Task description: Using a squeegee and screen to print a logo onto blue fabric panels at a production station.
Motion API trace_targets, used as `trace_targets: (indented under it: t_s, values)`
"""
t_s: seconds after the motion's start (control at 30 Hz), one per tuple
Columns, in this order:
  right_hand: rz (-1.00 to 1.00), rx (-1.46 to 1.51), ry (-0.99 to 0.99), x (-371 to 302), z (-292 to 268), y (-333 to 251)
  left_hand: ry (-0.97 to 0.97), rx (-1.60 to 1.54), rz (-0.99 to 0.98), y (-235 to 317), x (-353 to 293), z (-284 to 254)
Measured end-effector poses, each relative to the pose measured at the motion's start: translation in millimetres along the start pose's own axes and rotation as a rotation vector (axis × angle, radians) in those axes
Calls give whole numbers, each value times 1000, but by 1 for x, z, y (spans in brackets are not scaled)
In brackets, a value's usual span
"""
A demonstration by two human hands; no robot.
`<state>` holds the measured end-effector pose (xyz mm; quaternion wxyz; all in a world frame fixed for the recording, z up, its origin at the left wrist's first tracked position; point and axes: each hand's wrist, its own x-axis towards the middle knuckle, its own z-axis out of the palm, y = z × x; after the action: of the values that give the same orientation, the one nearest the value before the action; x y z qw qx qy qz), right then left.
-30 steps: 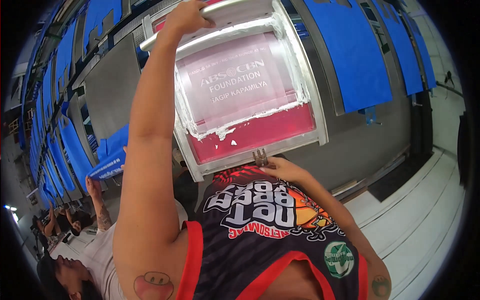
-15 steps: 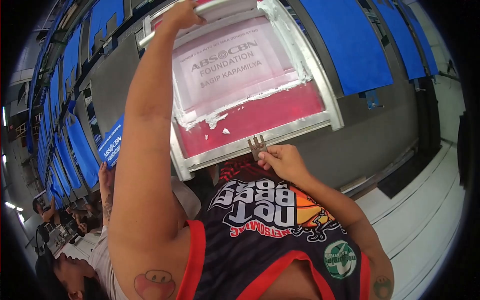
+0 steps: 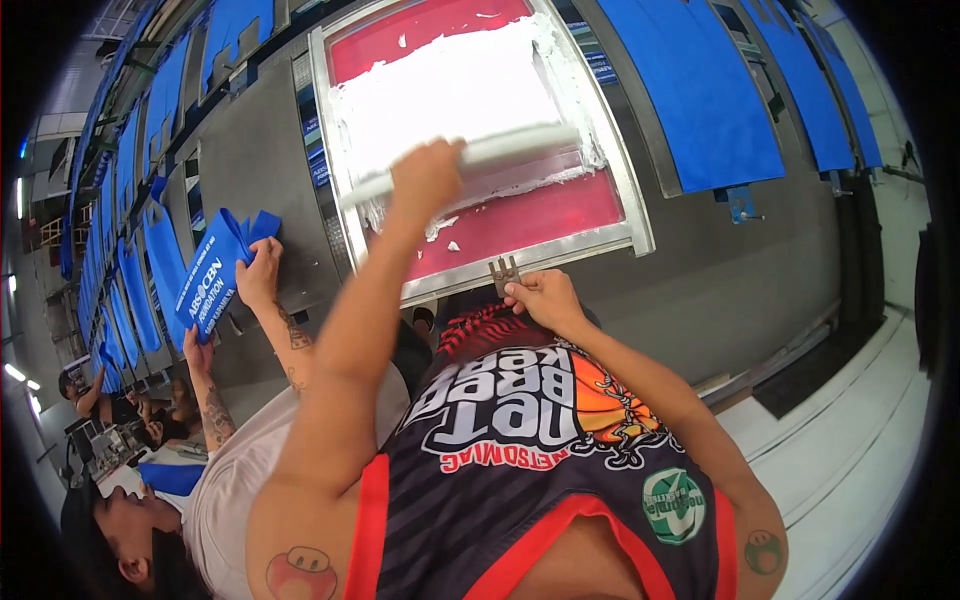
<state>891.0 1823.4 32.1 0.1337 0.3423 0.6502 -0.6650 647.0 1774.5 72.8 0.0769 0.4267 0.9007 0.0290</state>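
A silver-framed printing screen point(image 3: 560, 250) lies in front of me, with red borders round its mesh. Thick white ink point(image 3: 455, 90) covers the far and middle part of the mesh, with ragged smears along the sides. My left hand point(image 3: 428, 180), slightly blurred, is closed round a long pale squeegee point(image 3: 515, 147) that spans the screen crosswise. At the screen's near edge, the fingers of my right hand point(image 3: 548, 300) pinch a small pronged metal bracket point(image 3: 505, 278). What lies under the screen is hidden.
Flat blue fabric pieces point(image 3: 690, 100) lie along the dark grey table point(image 3: 720, 265) to the right, more in a row at left. Beside me on the left, a co-worker holds a printed blue bag point(image 3: 210, 275) in both hands. A metal stop point(image 3: 740, 205) juts from the table edge.
My left hand has brought the squeegee from the screen's far end toward me, and white ink now covers the lettering. The screen sits flatter. The co-worker's blue bag has come further into view.
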Motion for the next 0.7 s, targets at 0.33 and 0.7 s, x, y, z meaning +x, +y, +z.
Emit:
trace_targets:
  t_s: [0.33, 0.7]
  values:
    - [15, -60, -17, 0, -5, 3, -1, -87, -60, -21, 60, -51]
    - [21, -291, -220, 21, -18, 19, 210, -109, 125, -7, 26, 8]
